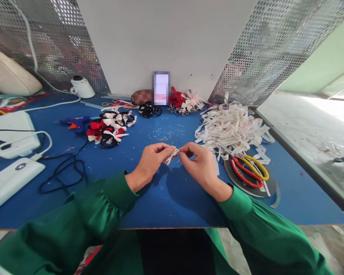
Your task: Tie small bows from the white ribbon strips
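Over the middle of the blue table, my left hand [151, 162] pinches a small white ribbon bow [172, 156] between thumb and fingers. Close on its right, my right hand [199, 162] is closed in a pinch at the bow's right end, where something too fine to make out sits between the fingertips. To the right lies a heap of pale printed ribbon strips [232, 124]. Scissors [248, 172] with one red and one yellow handle rest on a dark round spool [271, 187] beside my right wrist.
Left of my hands are red, white and black bows with hair ties [111, 128] and a blue glue gun [77, 123]. White power banks [14, 183] and cables lie further left. A phone [161, 88] stands at the back by more bows [186, 101] and a checked pouch [141, 97].
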`<state>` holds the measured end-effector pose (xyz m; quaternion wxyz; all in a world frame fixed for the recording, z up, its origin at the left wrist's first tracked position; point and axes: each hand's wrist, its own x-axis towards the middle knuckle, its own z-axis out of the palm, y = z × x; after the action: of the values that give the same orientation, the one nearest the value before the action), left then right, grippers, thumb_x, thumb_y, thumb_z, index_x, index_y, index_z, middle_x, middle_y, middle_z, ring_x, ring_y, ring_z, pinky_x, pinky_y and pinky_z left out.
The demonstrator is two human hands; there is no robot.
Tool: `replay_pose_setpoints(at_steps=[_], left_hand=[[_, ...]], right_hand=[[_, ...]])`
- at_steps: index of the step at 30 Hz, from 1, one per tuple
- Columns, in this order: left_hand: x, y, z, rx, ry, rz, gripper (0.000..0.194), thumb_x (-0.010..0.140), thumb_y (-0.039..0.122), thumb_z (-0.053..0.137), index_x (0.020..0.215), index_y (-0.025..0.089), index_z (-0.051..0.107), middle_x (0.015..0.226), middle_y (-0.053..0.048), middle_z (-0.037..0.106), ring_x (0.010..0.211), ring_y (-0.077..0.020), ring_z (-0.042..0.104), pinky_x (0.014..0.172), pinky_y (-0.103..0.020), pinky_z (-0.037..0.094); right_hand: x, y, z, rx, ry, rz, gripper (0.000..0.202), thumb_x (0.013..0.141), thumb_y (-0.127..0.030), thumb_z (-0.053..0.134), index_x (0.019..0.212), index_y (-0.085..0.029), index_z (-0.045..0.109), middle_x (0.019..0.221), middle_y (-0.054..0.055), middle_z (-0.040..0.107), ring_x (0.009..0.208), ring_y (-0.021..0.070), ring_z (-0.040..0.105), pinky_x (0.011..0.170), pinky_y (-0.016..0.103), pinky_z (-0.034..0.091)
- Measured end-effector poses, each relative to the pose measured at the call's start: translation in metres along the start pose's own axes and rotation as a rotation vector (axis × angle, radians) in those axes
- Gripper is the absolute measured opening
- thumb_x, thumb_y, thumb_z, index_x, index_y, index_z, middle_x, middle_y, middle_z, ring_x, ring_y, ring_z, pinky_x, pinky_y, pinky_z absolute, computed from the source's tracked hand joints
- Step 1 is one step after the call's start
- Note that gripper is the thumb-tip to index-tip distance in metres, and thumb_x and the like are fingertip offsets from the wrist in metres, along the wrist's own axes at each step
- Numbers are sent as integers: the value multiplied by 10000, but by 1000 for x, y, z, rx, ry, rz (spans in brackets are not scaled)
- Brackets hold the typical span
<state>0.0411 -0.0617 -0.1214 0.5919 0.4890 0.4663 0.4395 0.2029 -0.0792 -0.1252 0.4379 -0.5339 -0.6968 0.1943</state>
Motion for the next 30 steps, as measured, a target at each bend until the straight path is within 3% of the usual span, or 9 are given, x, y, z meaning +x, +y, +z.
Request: replay_pose_setpoints(at_steps=[5,9,16,23,26,30], left_hand=[[-2,-2,0,60,-5,27,244,729,412,783,738,172,740,669,-14,663,606,-115,509,585,-258,389],[1,-8,-2,-7,-19,-35,237,713,407,796,738,176,748,651,3,619,591,-103,474,577,-254,382],[4,-9,-5,-204,-127,-165,242,717,400,807,793,177,752,749,-12,679,664,-104,558,643,-239,430],[6,-8,-8,-247,-102,-247,252,698,374,832,819,166,760,860,-41,720,809,-154,639,768,-284,491],[6,-9,-9,-224,-146,-260,263,724,388,814,839,157,761,851,-52,728,817,-161,648,767,-285,495],[3,-6,-8,-251,-177,-297,403,765,526,751,894,145,745,866,-88,736,819,-209,683,766,-340,520]], right_hand=[[0,-1,0,-8,-7,16,146,823,-168,573,697,-221,627,660,-8,635,602,138,562,591,278,401],[1,-2,0,6,-5,1,128,788,-154,573,683,-215,615,654,-8,621,610,137,561,594,273,404],[7,1,-1,195,-64,206,104,755,-176,580,664,-199,622,571,-37,569,533,110,480,518,252,349],[8,4,0,464,-110,228,200,860,-366,616,921,-183,666,778,8,672,664,140,599,630,281,461],[9,3,1,477,-144,265,224,836,-403,658,825,-179,663,705,4,657,639,140,591,613,277,460],[10,3,1,459,-106,317,198,815,-359,666,726,-184,640,621,-10,636,571,127,560,570,268,436]])
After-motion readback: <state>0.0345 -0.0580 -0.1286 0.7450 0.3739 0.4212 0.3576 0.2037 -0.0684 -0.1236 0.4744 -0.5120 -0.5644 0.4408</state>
